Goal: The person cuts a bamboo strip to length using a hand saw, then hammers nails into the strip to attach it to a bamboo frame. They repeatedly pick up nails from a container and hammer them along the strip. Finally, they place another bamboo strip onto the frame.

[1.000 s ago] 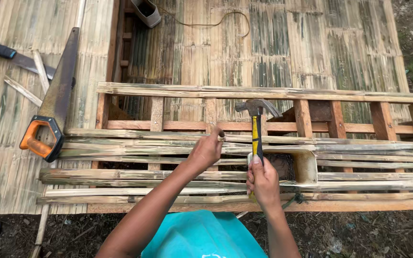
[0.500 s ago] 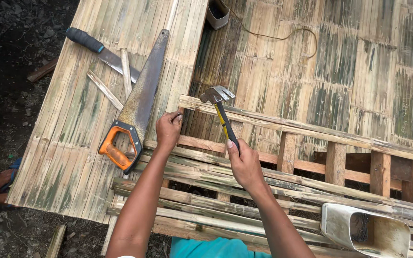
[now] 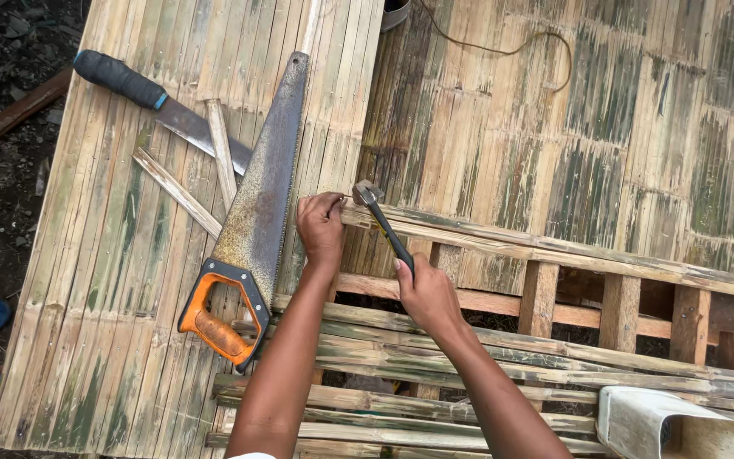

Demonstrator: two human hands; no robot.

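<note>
My right hand (image 3: pixel 425 293) grips the dark handle of a hammer (image 3: pixel 381 220), whose metal head rests at the left end of a long bamboo slat (image 3: pixel 554 251). My left hand (image 3: pixel 322 226) pinches a small nail against that slat end, right beside the hammer head. The slat lies across a wooden frame (image 3: pixel 539 297) of upright blocks. More split bamboo strips (image 3: pixel 401 361) lie stacked under my forearms.
A rusty handsaw with an orange handle (image 3: pixel 248 229) lies just left of my left hand on a woven bamboo panel (image 3: pixel 121 280). A black-handled knife (image 3: pixel 159 106) and loose bamboo slivers (image 3: pixel 182 194) sit farther left. A white container (image 3: pixel 664 422) stands bottom right. A cord (image 3: pixel 511 47) lies on the far panel.
The view has swung left and closer. The hammer has come down from a raised position onto the slat end, and my left hand now pinches the nail beside its head.
</note>
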